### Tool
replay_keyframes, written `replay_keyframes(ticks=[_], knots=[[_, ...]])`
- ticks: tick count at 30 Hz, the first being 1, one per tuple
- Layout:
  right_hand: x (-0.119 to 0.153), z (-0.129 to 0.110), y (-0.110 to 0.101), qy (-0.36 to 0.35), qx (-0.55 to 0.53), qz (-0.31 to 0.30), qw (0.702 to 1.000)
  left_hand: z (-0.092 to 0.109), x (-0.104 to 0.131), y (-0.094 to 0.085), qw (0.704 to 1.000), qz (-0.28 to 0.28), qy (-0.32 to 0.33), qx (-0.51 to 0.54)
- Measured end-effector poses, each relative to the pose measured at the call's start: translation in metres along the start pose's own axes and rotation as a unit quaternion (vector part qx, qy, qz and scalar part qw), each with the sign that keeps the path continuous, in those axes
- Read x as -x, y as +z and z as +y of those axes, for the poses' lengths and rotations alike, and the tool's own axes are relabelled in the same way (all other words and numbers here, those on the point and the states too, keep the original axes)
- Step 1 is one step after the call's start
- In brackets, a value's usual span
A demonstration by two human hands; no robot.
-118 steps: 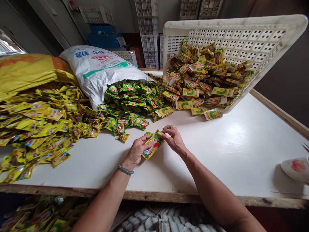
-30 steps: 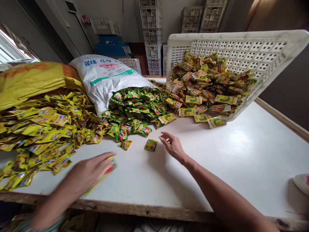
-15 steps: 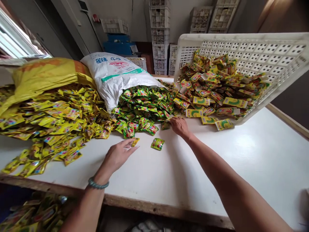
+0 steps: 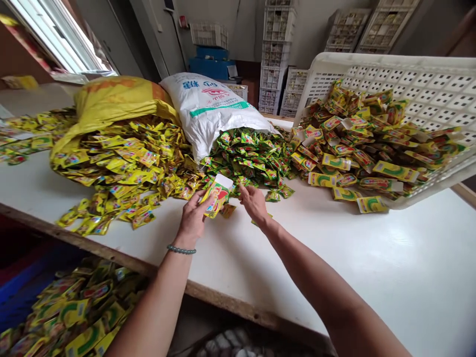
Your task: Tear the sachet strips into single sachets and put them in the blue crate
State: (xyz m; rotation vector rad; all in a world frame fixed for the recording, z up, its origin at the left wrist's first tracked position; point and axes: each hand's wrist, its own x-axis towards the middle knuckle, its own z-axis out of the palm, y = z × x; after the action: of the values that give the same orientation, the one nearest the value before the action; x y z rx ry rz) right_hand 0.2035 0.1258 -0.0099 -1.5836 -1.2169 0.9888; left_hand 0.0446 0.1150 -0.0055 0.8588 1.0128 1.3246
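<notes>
My left hand point(image 4: 192, 216) is closed on a small yellow and green carton point(image 4: 215, 199), its white end flap sticking up and away from me. Just right of that flap, my right hand point(image 4: 254, 202) has its fingers pinched together; what is in them, if anything, is hidden. A brownish-yellow sachet point(image 4: 228, 211) shows below the carton, and I cannot tell whether it is held or lies on the table. Part of a green sachet point(image 4: 268, 216) peeks out by my right wrist. Beyond both hands lies a heap of green sachets point(image 4: 256, 161).
Yellow sachets point(image 4: 126, 153) spill from a yellow sack point(image 4: 115, 96) at left, beside a white sack point(image 4: 211, 106). A tipped white crate point(image 4: 405, 62) at right holds many cartons point(image 4: 394, 171). Below the table's front edge, more cartons point(image 4: 85, 312) fill a blue container point(image 4: 22, 297).
My left hand now holds a carton where a small yellow sachet showed before. My right hand has come away from the heap's right end, toward the left hand. The view has turned left.
</notes>
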Motion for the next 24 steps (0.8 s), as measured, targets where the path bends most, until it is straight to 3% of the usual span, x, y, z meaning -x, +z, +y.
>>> replay_keyframes(ticks=[4,6,8,14,19,21,24], knots=[[0.003,0.016,0.033,-0.046,0.25,0.001,0.967,-0.003,-0.003,-0.016,0.997,0.072,0.022,0.018],[0.009,0.02,0.04,-0.08,0.297,-0.015,0.951,-0.006,-0.004,-0.02,0.996,0.086,0.025,0.011],[0.015,0.023,0.036,-0.076,0.285,-0.034,0.955,-0.009,-0.004,-0.022,0.997,0.075,0.021,-0.001],[0.042,0.031,-0.029,-0.011,0.061,-0.019,0.998,-0.015,-0.001,-0.021,0.996,-0.044,-0.027,-0.076],[0.064,0.045,-0.071,-0.005,-0.157,-0.013,0.988,-0.022,0.007,-0.005,0.957,-0.184,-0.064,-0.217],[0.066,0.052,-0.078,0.0,-0.18,0.0,0.984,-0.022,0.011,0.006,0.939,-0.234,-0.071,-0.242],[0.065,0.057,-0.086,-0.049,-0.101,0.01,0.994,-0.019,0.018,0.021,0.92,-0.291,-0.106,-0.241]])
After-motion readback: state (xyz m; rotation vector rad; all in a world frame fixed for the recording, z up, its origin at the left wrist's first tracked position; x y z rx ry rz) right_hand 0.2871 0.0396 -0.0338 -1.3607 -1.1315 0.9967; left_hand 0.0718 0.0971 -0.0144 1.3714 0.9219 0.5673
